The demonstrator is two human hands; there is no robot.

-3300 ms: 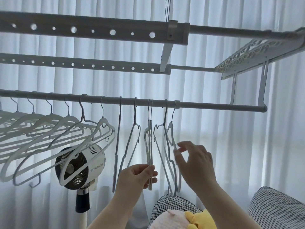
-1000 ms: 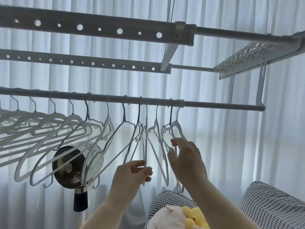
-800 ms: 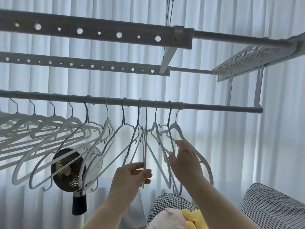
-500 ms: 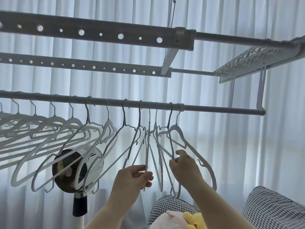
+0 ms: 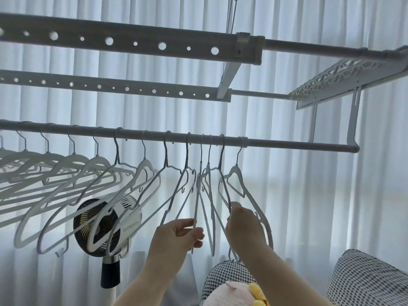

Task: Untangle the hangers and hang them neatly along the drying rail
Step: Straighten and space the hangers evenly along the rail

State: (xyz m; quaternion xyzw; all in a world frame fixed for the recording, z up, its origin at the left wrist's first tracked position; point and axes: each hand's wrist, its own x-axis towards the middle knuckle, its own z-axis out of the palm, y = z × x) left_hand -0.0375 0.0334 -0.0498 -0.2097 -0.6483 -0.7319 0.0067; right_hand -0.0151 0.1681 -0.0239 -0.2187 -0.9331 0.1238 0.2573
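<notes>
Under the rail (image 5: pixel 287 143) my left hand (image 5: pixel 176 236) pinches a thin hanger (image 5: pixel 198 195) & my right hand (image 5: pixel 242 228) grips a second hanger (image 5: pixel 224 189); tugging w/ them snagged could unhook both.

Strong cool backlight through sheer curtains (image 5: pixel 309 206), hangers (image 5: pixel 144 165) and rail (image 5: pixel 287 145) dim, greyish, soft shadowless foreground, sharp focus, edges bowed.

Your right hand (image 5: pixel 245 226), which hovered loose beside the bunched end hangers, now pinches the arm of the second-last hanger (image 5: pixel 224 188). The rightmost hanger (image 5: pixel 235 169) has swung out of the bunch, face toward you. The hangers left of the middle now slant.
</notes>
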